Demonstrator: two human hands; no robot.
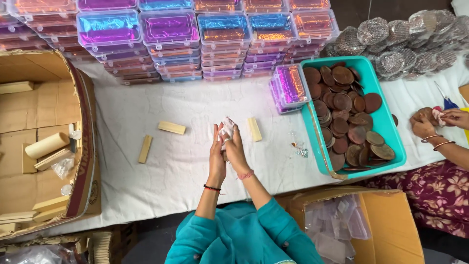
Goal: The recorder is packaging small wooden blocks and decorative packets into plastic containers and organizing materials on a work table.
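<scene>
The tabletop (pixel 161 171) is covered with a white cloth and takes most of the view. At its far edge stand long stacks of clear plastic boxes (pixel 168 29) with shiny purple, blue and orange foil inside. On the left sits an open cardboard carton (pixel 44 142) holding pale wooden blocks. On the right is a teal tray (pixel 391 132) full of brown round discs (pixel 342 112), with one more foil box (pixel 289 85) leaning at its left rim. Far right lie silvery wrapped rounds (pixel 400 44). A second person's hands (pixel 435 122) work at the right edge, apart from the wearer.

Three small wooden blocks (pixel 171 127) lie loose on the cloth, near the middle.

The wearer's left hand (pixel 217 156) and right hand (pixel 237 151) are raised together above the middle of the tabletop. Both grips are pressed on a small white and pink wrapped piece (pixel 226 129), pinching it between the fingertips. What is inside the wrapping I cannot tell.

I think the piece could slip, because it is held only at the fingertips and the wrapping looks thin; a strong pull may tear it. A sleeve could also knock the leaning box.
</scene>
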